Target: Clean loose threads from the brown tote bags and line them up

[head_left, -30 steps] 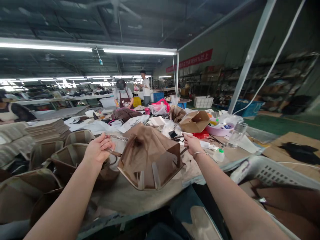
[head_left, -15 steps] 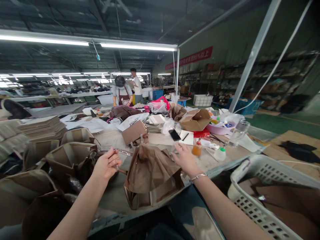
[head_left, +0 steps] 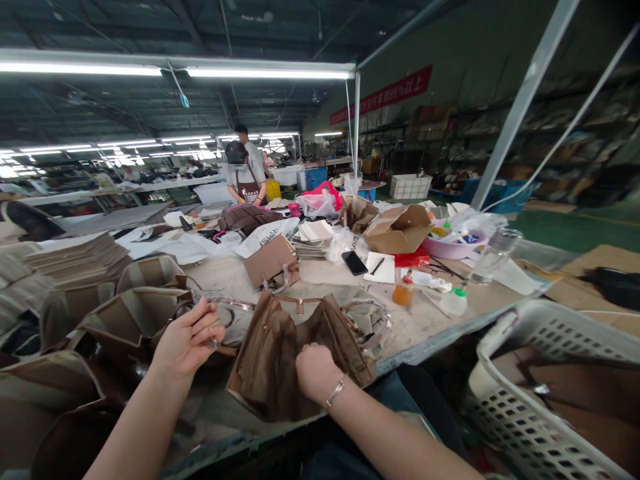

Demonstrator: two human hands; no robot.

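Observation:
A brown handbag (head_left: pixel 270 340) lies on the worktable in front of me, its mouth spread open toward me and its brown lining showing. My right hand (head_left: pixel 320 373) is closed in a fist inside the mouth, against the lining; what its fingers hold, if anything, is hidden. To the left of the bag, my left hand (head_left: pixel 193 337) has its fingers curled round the bag's plastic-wrapped handle (head_left: pixel 235 304). Another handle wrapped in clear plastic (head_left: pixel 383 323) loops out at the bag's right side.
Several open brown bags (head_left: pixel 130 320) crowd the left side. Behind the handbag stand a smaller brown bag (head_left: pixel 270 261), a phone (head_left: pixel 355 263), a notepad (head_left: pixel 381 268), an orange glue bottle (head_left: pixel 403 293) and a green-capped bottle (head_left: pixel 454 303). A white basket (head_left: pixel 530 400) stands at right. A co-worker (head_left: pixel 246 177) is across the table.
My right hand has moved left and down from the bag's right side into its mouth, and its spread fingers have closed. The bag now gapes wider. My left hand has shifted slightly left.

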